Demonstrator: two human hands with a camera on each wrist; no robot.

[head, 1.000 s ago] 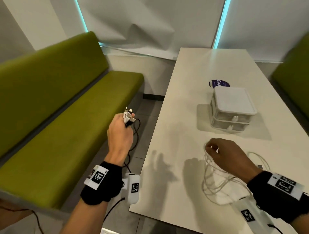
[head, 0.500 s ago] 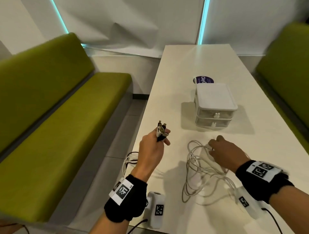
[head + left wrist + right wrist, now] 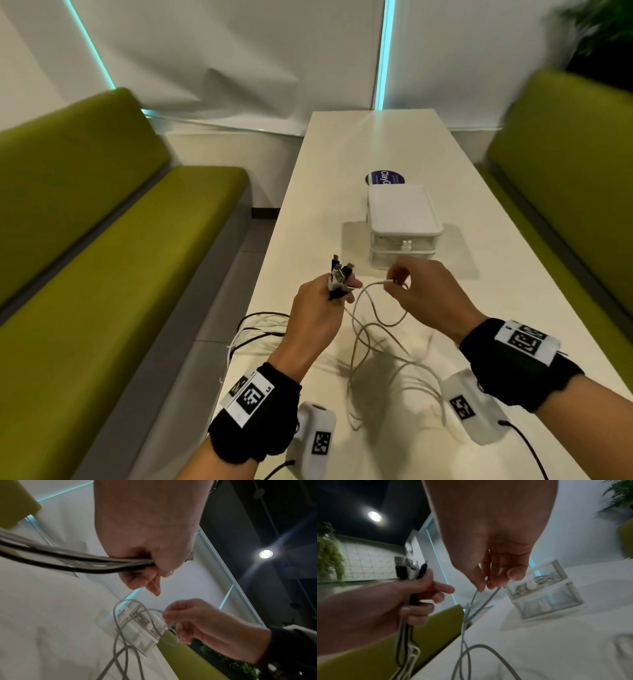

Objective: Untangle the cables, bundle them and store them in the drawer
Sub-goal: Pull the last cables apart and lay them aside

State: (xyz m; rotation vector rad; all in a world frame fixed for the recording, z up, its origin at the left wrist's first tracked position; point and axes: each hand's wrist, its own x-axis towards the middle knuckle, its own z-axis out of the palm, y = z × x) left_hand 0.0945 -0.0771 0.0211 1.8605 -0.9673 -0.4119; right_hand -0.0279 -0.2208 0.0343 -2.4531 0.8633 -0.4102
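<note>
Our left hand [image 3: 317, 308] grips the gathered plugs [image 3: 339, 275] while our right hand [image 3: 424, 291], at 3 o'clock, pinches a white cable [image 3: 371, 308], probably to add it.

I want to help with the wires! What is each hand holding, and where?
The left hand grips a bunch of cables just below their plugs. The right hand pinches a white cable near its end.
</note>
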